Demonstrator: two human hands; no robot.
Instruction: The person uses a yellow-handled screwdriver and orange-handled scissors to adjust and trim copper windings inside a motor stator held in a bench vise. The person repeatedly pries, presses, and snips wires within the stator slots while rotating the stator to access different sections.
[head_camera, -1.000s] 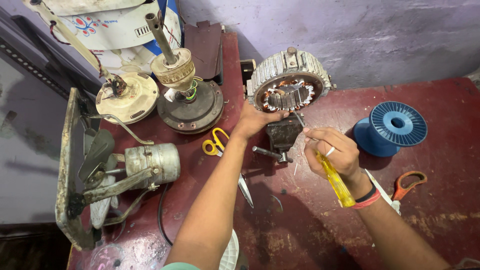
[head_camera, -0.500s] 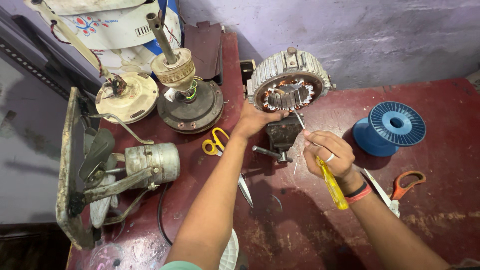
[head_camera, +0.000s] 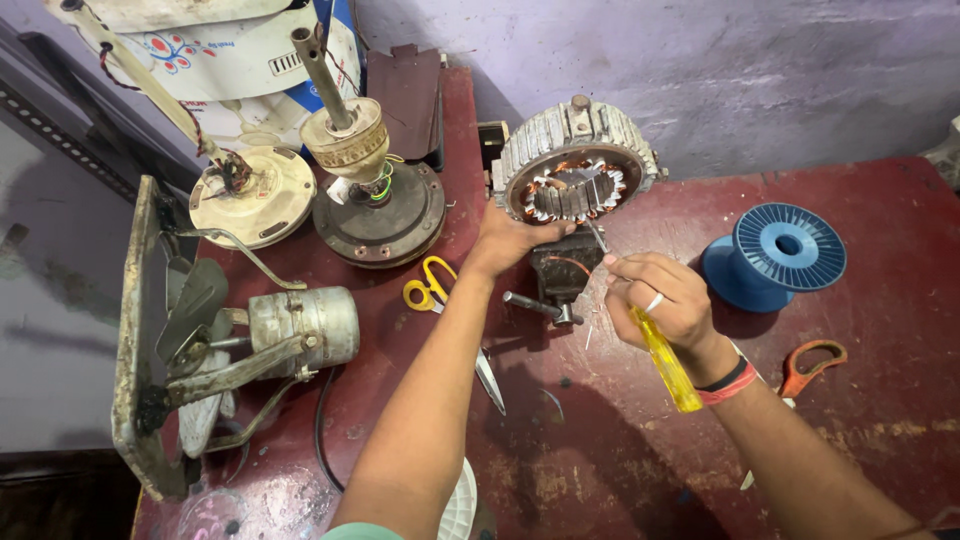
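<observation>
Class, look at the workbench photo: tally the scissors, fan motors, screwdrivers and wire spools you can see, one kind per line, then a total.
Scissors: 2 (yellow-handled scissors, orange-handled scissors)
Fan motors: 4
Screwdrivers: 1 (yellow-handled screwdriver)
Wire spools: 1 (blue spool)
Total: 8

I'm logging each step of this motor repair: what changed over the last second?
The right hand, gripping the yellow-handled screwdriver, moved a little left and up, bringing the tip closer to the motor stator in the vise. The left hand stayed pressed on the stator's lower rim. The yellow scissors, blue spool and orange scissors did not move.
</observation>
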